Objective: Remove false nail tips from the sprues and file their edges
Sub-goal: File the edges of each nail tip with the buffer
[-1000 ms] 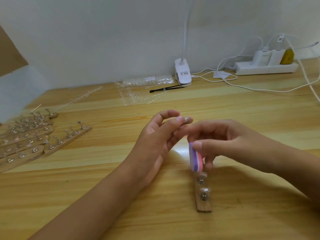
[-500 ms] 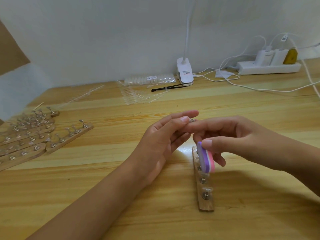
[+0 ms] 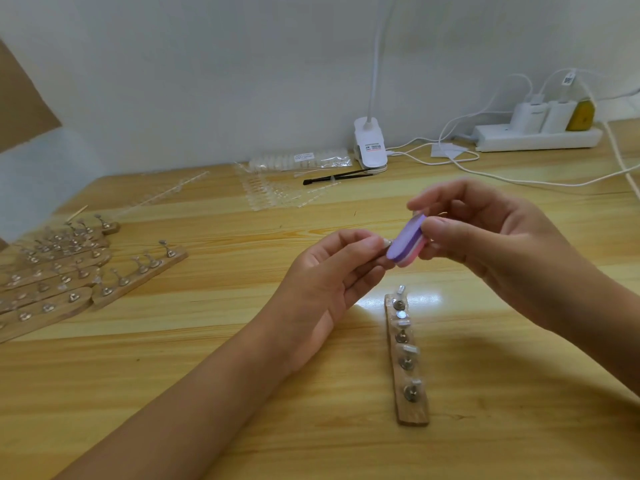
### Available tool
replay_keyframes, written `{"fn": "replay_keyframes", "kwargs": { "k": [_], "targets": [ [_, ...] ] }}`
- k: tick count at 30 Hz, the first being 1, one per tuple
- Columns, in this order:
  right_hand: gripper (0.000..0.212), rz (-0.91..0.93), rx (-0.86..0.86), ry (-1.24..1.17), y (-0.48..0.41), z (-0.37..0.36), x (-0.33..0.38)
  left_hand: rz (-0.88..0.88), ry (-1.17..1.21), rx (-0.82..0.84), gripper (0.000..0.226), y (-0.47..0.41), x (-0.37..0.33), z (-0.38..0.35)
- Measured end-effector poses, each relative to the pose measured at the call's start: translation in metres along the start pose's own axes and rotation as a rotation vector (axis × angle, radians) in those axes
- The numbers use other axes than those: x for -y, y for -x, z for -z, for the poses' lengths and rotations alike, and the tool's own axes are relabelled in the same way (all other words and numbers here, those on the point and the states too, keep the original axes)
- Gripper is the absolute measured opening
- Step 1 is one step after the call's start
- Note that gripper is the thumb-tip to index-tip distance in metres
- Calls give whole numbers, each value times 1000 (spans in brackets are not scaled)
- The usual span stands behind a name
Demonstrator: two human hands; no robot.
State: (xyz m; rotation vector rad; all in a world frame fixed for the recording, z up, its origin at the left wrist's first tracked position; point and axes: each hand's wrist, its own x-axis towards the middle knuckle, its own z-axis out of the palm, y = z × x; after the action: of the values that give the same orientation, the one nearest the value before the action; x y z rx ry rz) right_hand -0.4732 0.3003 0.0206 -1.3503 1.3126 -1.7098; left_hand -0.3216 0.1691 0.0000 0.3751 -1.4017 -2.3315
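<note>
My left hand (image 3: 332, 275) pinches a small clear nail tip (image 3: 385, 243) between thumb and fingertips, above the table's middle. My right hand (image 3: 485, 237) grips a purple and pink file block (image 3: 408, 244) whose purple face touches the tip. Below the hands a wooden strip (image 3: 408, 362) lies on the table with several nail tips standing on metal holders. Clear sprues of nail tips (image 3: 273, 197) lie flat further back.
Several more wooden holder strips (image 3: 69, 271) with tips lie at the left. At the back are a bag of nail tips (image 3: 301, 160), a black tool (image 3: 337, 176), a white clip lamp (image 3: 370, 143), and a power strip (image 3: 540, 136) with cables.
My right hand lifted the file block from beside the wooden strip up to the nail tip in my left hand. The block's purple face now meets the tip.
</note>
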Motion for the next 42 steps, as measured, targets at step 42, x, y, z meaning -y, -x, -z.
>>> {"fn": "replay_keyframes", "kwargs": {
  "k": [42],
  "targets": [
    [28,27,-107,46,5,-22,-2,-56,5,4,10,1,2,2]
  ]
}}
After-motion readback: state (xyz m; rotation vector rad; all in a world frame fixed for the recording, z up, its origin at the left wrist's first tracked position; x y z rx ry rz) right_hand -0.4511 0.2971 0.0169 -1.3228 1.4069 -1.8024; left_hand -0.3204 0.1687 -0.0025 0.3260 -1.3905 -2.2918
